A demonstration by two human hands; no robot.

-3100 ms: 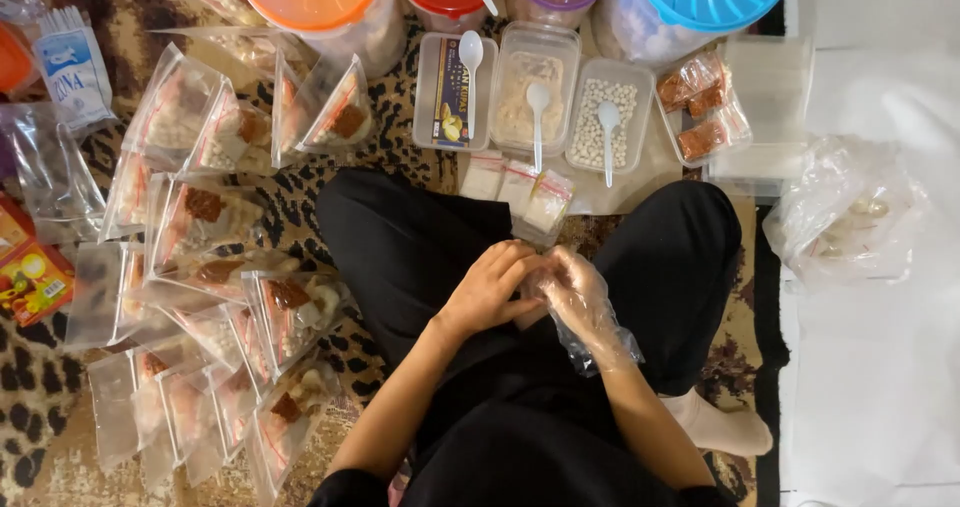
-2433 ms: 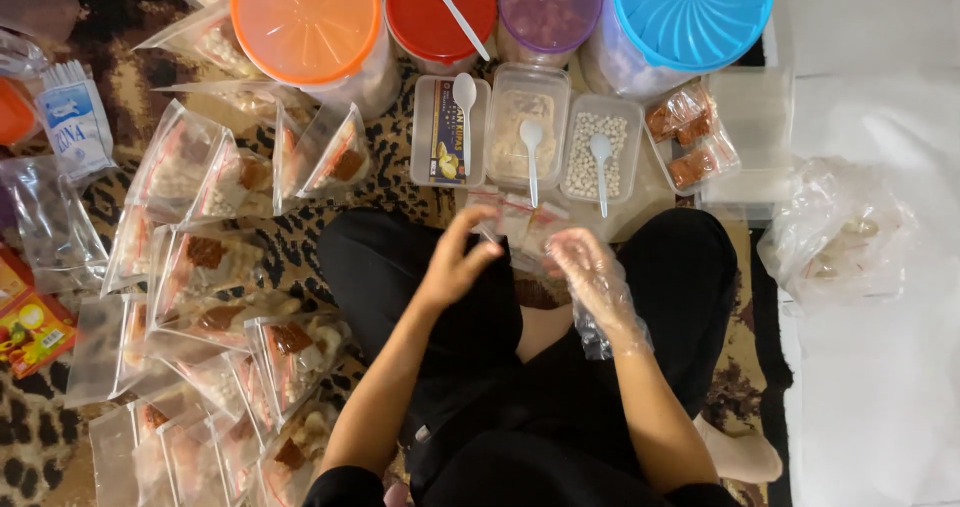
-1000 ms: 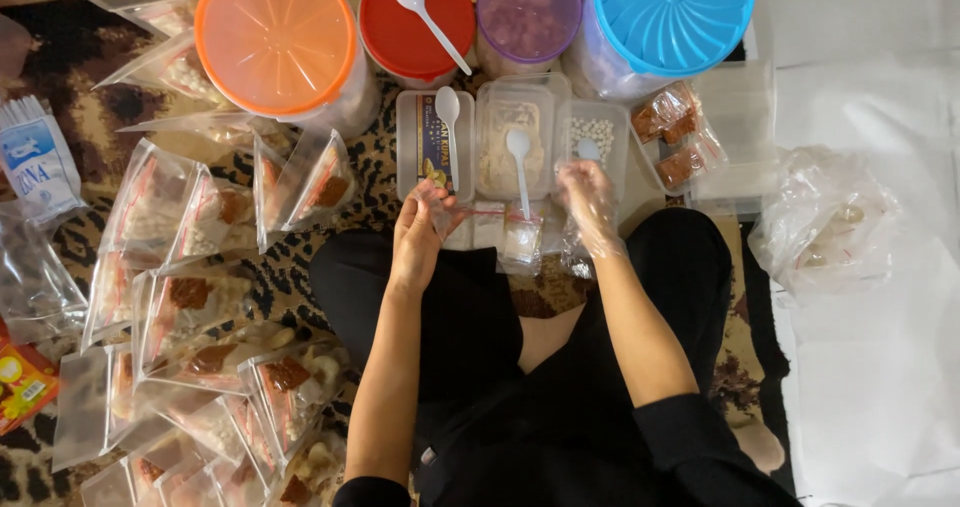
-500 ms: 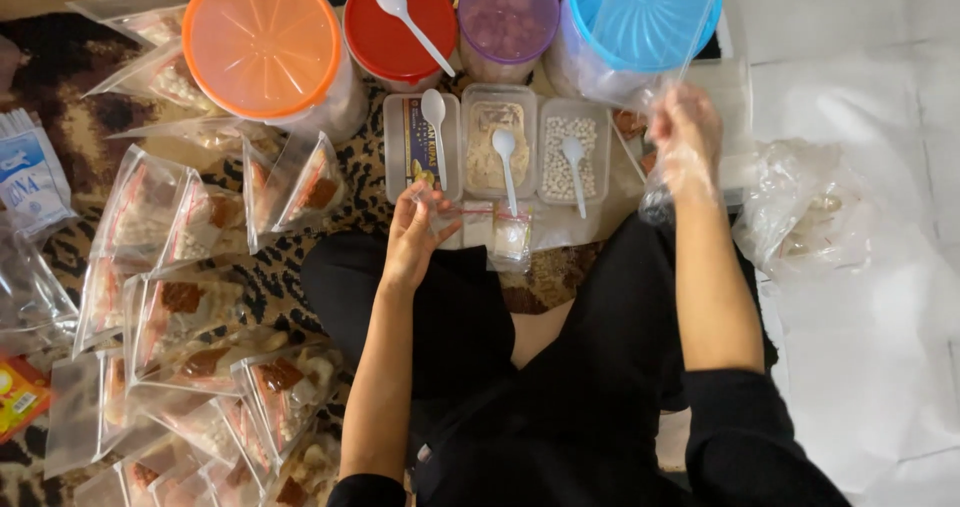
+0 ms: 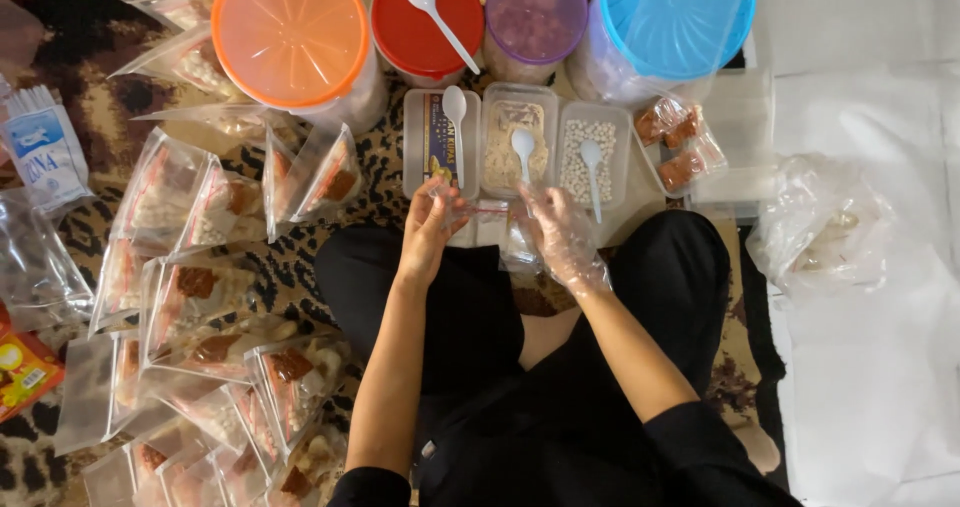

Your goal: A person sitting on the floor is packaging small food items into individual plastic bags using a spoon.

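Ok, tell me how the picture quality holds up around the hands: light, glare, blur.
Head view: soft, even light with only faint shadows. Both hands are slightly motion-blurred, the gloved right hand more than the bare left hand. The small clear bag between them is hard to make out against the clutter. Mild sheen on the orange lid and the filled bags; edges bow slightly.

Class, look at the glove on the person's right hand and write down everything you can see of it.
The glove is a thin, clear plastic one, loose and crinkled, so the right hand shows through it. It covers the fingers and palm and ends in a baggy cuff at the wrist, above a bare forearm. The gloved hand is held palm down over the lap, just in front of the tray of white beads. Its fingertips meet a small clear bag that the bare left hand also grips.
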